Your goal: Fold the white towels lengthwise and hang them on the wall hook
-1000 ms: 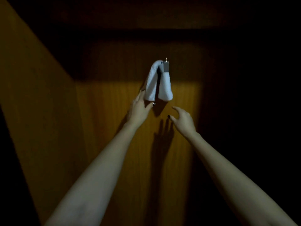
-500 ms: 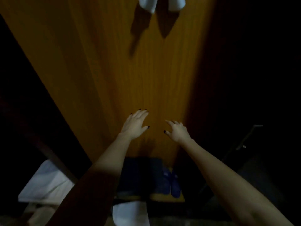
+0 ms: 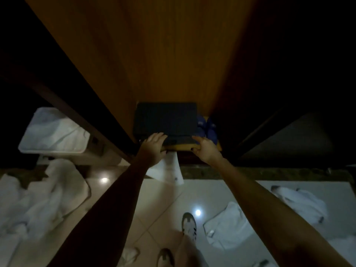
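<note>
I look down at the floor in dim light. My left hand (image 3: pixel 154 146) and my right hand (image 3: pixel 206 150) reach forward and down, both empty with fingers loosely extended, over the wooden shelf edge (image 3: pixel 181 147). A white towel (image 3: pixel 169 169) hangs or lies just below and between my hands. More white towels lie on the tiled floor: a crumpled heap (image 3: pixel 42 197) at the left, one (image 3: pixel 229 226) at the lower right, another (image 3: pixel 300 201) further right. The wall hook is out of view.
A dark folded item (image 3: pixel 165 120) and blue slippers (image 3: pixel 207 126) sit on the low shelf against the wooden panel (image 3: pixel 154 54). A white bin (image 3: pixel 52 132) with linen stands at left. My shoes (image 3: pixel 188 226) are on the tiles.
The view has swung down from the hook and hung towel to the floor. Both hands have dropped away from the towel and now reach low over the shelf edge, empty.
</note>
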### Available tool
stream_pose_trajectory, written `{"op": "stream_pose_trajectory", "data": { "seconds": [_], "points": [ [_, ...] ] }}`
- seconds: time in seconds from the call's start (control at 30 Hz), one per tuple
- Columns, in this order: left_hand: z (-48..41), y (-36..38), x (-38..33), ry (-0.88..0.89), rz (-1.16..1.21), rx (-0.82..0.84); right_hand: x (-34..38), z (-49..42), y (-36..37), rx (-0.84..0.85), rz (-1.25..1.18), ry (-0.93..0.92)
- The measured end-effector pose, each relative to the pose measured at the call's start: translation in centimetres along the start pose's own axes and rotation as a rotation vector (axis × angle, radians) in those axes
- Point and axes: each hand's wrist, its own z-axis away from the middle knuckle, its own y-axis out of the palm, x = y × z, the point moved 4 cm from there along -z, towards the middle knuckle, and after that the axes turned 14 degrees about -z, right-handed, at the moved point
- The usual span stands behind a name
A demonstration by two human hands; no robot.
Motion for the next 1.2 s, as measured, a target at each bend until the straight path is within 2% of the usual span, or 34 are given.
{"op": "stream_pose_trajectory", "data": {
  "seconds": [0.17, 0.3, 0.5, 0.63, 0.8, 0.93, 1.03, 1.1, 1.2],
  "points": [
    [-0.9, 16.9, 2.0, -0.003, 0.043, 0.053, -8.2, -4.5, 12.3, 0.023, 0.016, 0.013],
    [-5.0, 28.9, 4.2, -0.034, 0.076, 0.080, -15.6, -10.6, 20.0, 0.028, 0.039, 0.057],
    [-12.9, 42.7, 8.6, -0.197, 0.149, 0.007, -24.5, -21.2, 28.9, -0.010, 0.117, 0.012],
    [-15.6, 49.7, 12.9, -0.281, 0.114, -0.057, -28.3, -27.8, 34.7, -0.058, 0.085, -0.004],
    [-17.2, 56.1, 18.0, -0.391, 0.114, -0.113, -31.6, -33.8, 40.7, -0.135, 0.042, -0.042],
    [-17.0, 58.9, 19.2, -0.433, 0.216, -0.151, -32.6, -35.9, 43.0, -0.271, -0.023, 0.037],
    [-16.4, 58.9, 18.9, -0.423, 0.269, -0.168, -32.1, -35.9, 43.5, -0.262, -0.134, 0.099],
    [-16.3, 57.7, 18.7, -0.409, 0.291, -0.166, -31.0, -35.0, 43.4, -0.203, -0.169, 0.044],
    [-16.1, 54.0, 17.7, -0.375, 0.318, -0.165, -27.9, -32.0, 41.5, -0.145, -0.266, -0.141]
  ]
}}
